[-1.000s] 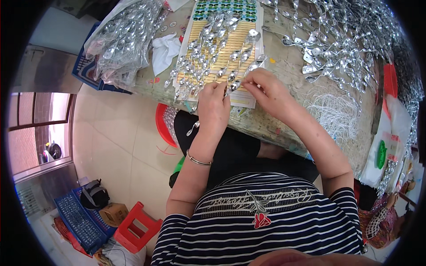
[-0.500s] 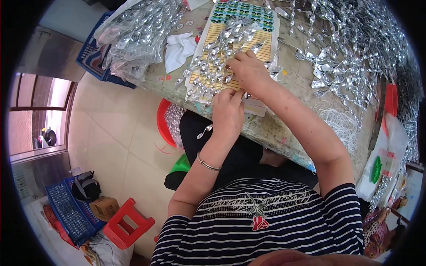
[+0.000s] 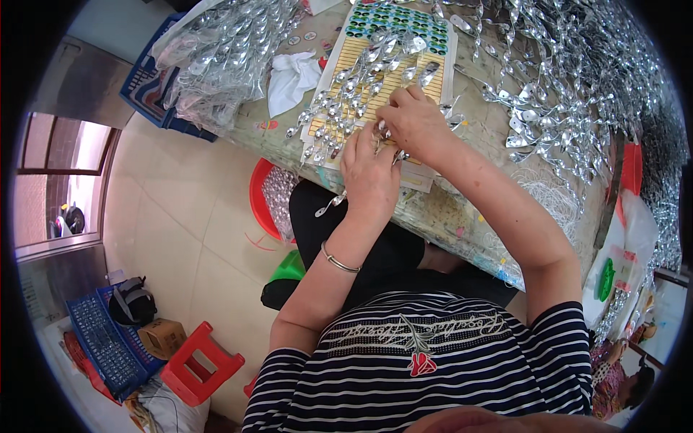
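Note:
My left hand (image 3: pixel 369 173), a bangle on its wrist, is at the table's near edge with its fingers bent around a twisted silver spiral strip. The end of a spiral strip (image 3: pixel 330 206) sticks out beside that wrist. Close by on the right, my right hand (image 3: pixel 417 128) pinches a shiny silver piece, its fingertips almost meeting the left ones. Under both hands lies a yellow striped sheet (image 3: pixel 351 54), with rows of green oval stickers (image 3: pixel 372 18) at its far end. A cluster of silver spirals (image 3: pixel 354 90) covers much of the sheet. The fingers hide what joins the pieces.
Plastic-wrapped spirals (image 3: pixel 224 54) and a white cloth (image 3: pixel 292 81) are on the left. More silver spirals (image 3: pixel 541 123) and tangled white thread (image 3: pixel 552 206) lie right. Below are a red basin (image 3: pixel 257 195) and a red stool (image 3: pixel 202 364). A person (image 3: pixel 613 379) is at lower right.
My right hand has come slightly nearer and to the right. The left fingers have lifted and stretched toward it. The dangling spiral end has shifted a little.

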Demonstrator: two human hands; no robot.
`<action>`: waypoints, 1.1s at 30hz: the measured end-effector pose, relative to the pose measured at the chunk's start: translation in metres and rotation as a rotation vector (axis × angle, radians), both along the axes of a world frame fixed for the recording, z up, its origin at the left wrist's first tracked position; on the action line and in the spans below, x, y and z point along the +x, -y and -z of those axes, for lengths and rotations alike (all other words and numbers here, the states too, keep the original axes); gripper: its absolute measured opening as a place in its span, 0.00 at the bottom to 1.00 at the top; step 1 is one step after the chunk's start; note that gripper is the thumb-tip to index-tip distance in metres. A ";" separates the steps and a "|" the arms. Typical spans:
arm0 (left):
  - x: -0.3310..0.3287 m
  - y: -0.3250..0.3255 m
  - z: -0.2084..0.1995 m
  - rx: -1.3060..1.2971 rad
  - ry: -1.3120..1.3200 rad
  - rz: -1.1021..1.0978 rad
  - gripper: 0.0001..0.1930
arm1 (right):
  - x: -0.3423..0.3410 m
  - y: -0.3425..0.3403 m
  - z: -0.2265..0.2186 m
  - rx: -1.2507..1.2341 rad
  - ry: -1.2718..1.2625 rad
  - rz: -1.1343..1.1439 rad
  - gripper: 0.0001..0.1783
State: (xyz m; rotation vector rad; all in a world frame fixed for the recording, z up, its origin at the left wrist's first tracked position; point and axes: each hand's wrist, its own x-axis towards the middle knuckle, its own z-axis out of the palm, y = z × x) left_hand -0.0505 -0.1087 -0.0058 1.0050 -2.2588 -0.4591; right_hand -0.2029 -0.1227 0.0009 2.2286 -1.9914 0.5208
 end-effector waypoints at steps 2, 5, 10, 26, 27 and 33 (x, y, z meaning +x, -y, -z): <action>0.000 0.003 0.007 0.014 -0.006 0.012 0.18 | -0.002 -0.004 0.001 0.000 0.031 -0.032 0.07; -0.001 0.004 0.012 0.033 -0.017 0.039 0.19 | -0.003 -0.009 -0.004 0.031 0.066 -0.028 0.04; -0.001 0.003 0.012 0.042 -0.042 0.064 0.19 | 0.005 0.008 -0.016 -0.016 0.088 0.026 0.10; 0.000 0.005 0.015 0.034 -0.063 0.060 0.18 | 0.002 0.032 0.001 0.050 -0.073 0.074 0.16; 0.000 0.005 0.015 0.008 -0.061 0.052 0.17 | 0.001 0.031 0.003 0.050 -0.073 0.074 0.16; 0.000 0.000 0.009 0.063 -0.029 -0.010 0.16 | -0.001 0.022 0.001 0.031 -0.085 0.043 0.13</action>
